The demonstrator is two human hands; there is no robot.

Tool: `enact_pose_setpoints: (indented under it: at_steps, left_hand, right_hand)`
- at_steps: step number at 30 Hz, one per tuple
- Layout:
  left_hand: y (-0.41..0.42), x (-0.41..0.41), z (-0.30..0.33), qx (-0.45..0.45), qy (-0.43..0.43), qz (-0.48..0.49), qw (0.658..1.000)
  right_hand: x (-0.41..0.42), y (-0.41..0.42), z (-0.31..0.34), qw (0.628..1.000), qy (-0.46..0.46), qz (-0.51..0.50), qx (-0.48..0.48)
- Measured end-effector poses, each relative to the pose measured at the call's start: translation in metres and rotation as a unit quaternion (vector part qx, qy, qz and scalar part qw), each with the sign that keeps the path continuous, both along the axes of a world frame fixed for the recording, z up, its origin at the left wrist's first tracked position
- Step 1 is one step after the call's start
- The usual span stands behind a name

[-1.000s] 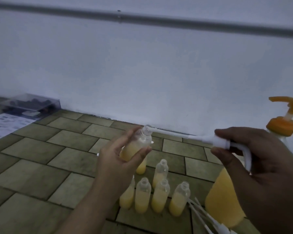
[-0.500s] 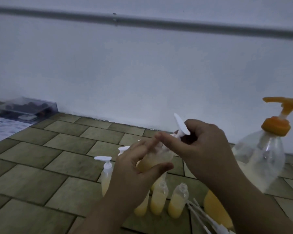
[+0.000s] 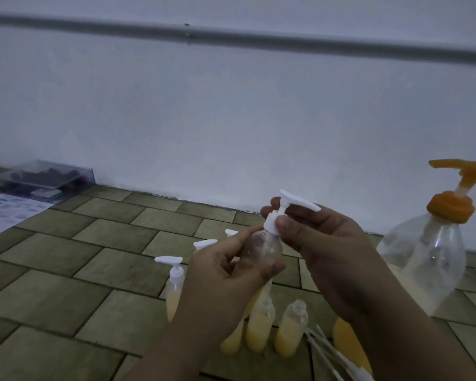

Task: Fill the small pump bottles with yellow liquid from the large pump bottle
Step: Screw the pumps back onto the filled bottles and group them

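My left hand [image 3: 226, 279] grips a small clear bottle [image 3: 264, 250] held up above the floor, its lower part hidden by my fingers. My right hand [image 3: 322, 246] pinches the white pump cap [image 3: 280, 213] seated on that bottle's neck. The large pump bottle [image 3: 426, 259] with an orange pump stands at the right, holding yellow liquid low down. On the floor below my hands stand small bottles with yellow liquid: one capped [image 3: 174, 287] at the left, two uncapped ones [image 3: 290, 331] in front.
Loose white pump caps with tubes [image 3: 338, 356] lie on the tiled floor by the large bottle. Two more white pump heads [image 3: 205, 244] show behind my left hand. A clear plastic box [image 3: 46, 178] and a printed sheet [image 3: 8, 213] lie far left by the wall.
My right hand brought the white pump to the bottle in my left hand, fed its tube in and set the cap on the neck. Both hands rose slightly.
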State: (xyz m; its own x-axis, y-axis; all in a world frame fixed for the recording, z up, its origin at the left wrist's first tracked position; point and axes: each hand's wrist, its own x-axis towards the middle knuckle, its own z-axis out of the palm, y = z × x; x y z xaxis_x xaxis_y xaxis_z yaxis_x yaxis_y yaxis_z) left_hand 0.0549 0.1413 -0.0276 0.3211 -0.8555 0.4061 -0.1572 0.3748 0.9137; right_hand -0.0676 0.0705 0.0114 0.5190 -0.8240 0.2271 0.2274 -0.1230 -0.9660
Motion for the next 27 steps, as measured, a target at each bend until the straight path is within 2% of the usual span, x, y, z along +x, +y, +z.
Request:
enact_pose_setpoints:
  at_steps: [3, 6, 10, 14, 18, 22, 25, 27]
  left_hand:
    - [-0.0003, -0.0017, -0.0031, 0.014, -0.007, 0.005, 1.0]
    - [-0.001, 0.0005, -0.0041, 0.025, 0.02, 0.003, 0.999]
    - [-0.0003, -0.0003, -0.0052, 0.041, 0.019, 0.001, 0.999]
    - [-0.002, -0.0015, -0.0038, 0.055, 0.046, -0.012, 0.997]
    - [-0.0019, -0.0021, -0.0042, 0.056, 0.041, -0.018, 0.997]
    - [-0.0016, -0.0012, -0.0024, 0.057, 0.043, -0.017, 0.997]
    - [-0.003, -0.0007, -0.0029, 0.057, 0.042, -0.021, 0.997]
    - [-0.0037, 0.0004, -0.0037, 0.062, 0.044, -0.024, 0.997]
  right_hand:
    - [-0.0024, -0.0025, -0.0024, 0.998, 0.053, -0.032, -0.03]
    - [-0.0063, -0.0028, -0.0001, 0.999, 0.026, 0.024, -0.009]
    - [-0.005, -0.0068, -0.0045, 0.997, 0.055, -0.031, -0.035]
    - [-0.0052, -0.0034, -0.0007, 0.999, 0.044, 0.022, -0.005]
    - [-0.0038, -0.0064, -0.0053, 0.994, 0.092, -0.057, -0.029]
    - [-0.0029, -0.0054, -0.0035, 0.999, 0.025, 0.009, 0.038]
    - [-0.0027, -0.0069, -0.0073, 0.999, 0.047, -0.026, 0.003]
    - [-0.0047, -0.0073, -0.0073, 0.999, 0.042, -0.006, 0.005]
